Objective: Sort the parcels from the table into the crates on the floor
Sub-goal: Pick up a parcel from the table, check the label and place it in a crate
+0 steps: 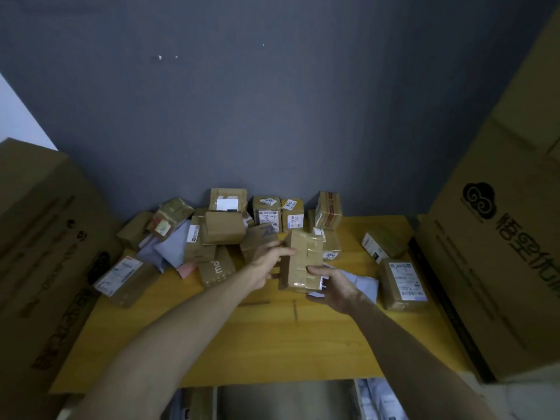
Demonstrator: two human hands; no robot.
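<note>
- The taped box (301, 262) hides most of the left hand's (266, 262) fingers and the right hand's (333, 286) fingertips.
- The words on the white labels are too small to read.
- The bottom edge cuts off the crates (285, 401) under the surface (230, 338).
- The big cardboard boxes at both sides run past the edges.
- Parcels at the back of the pile (230, 225) hide behind others.

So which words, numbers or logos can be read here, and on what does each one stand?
"100L": white sticker on a taped box at the back.
"1-2": label on the box beside it.
"mo": side of a brown box, partly hidden.
Cloud logo with Chinese characters: big carton on the right, not surely readable.
All other shipping labels: too small, blurred.
</note>
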